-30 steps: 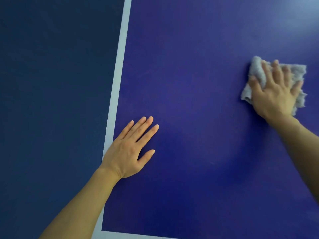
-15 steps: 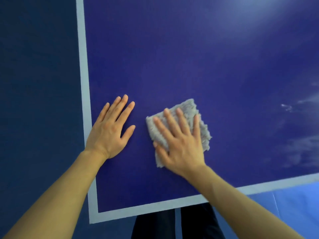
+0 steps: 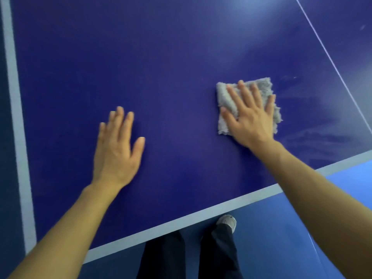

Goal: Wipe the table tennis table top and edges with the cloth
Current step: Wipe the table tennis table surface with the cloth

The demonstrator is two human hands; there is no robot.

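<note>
The dark blue table tennis table top (image 3: 161, 67) fills most of the head view, with white edge lines along its left side and near side. A folded grey cloth (image 3: 225, 97) lies flat on the top, right of centre. My right hand (image 3: 249, 115) presses flat on the cloth, fingers spread, covering most of it. My left hand (image 3: 116, 146) rests flat on the bare table top to the left, fingers apart, holding nothing. Faint streaks show on the surface right of the cloth.
A thin white centre line (image 3: 332, 59) runs diagonally at the upper right. Below the near edge are my dark trouser legs (image 3: 219, 252) and a grey shoe (image 3: 227, 221) on a lighter blue floor (image 3: 281, 238). Darker floor lies beyond the table's left edge.
My right hand has slid the cloth to the right, away from my left hand. My left hand now sits further from the left edge line. The view has shifted.
</note>
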